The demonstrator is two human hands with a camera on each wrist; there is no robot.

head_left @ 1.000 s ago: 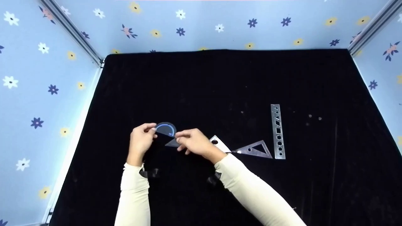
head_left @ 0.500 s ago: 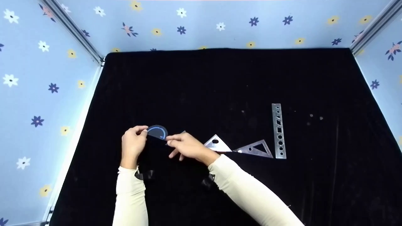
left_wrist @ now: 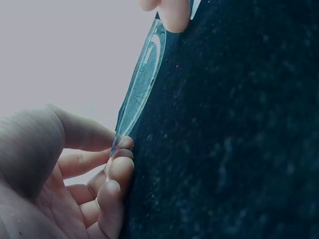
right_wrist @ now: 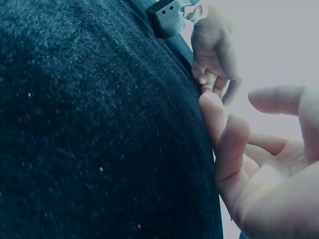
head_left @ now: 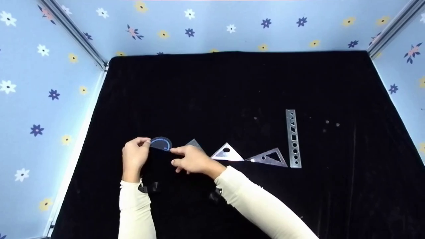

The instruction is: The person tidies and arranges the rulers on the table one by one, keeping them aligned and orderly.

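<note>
A clear half-round protractor [head_left: 161, 143] with a blue arc lies low over the black cloth at the left, slightly tilted in the left wrist view. My left hand [head_left: 135, 156] pinches its left corner between thumb and fingers [left_wrist: 122, 172]. At its right corner, my right hand [head_left: 191, 159] touches it with an outstretched index finger; the thumb [right_wrist: 279, 99] stands apart from the fingers in the right wrist view. A clear set square [head_left: 195, 143] lies just beyond the right hand, partly hidden by it.
Rightward in a row lie a whitish set square [head_left: 232, 155], a longer set square [head_left: 279, 161] and an upright stencil ruler [head_left: 294, 137] with cut-out shapes. Black cloth [head_left: 215, 93] covers the table. Flowered panels [head_left: 212, 26] enclose the back and sides.
Both hands have shifted left and a little nearer with the protractor. The right thumb has come away from it, and the set square behind the right hand now shows more.
</note>
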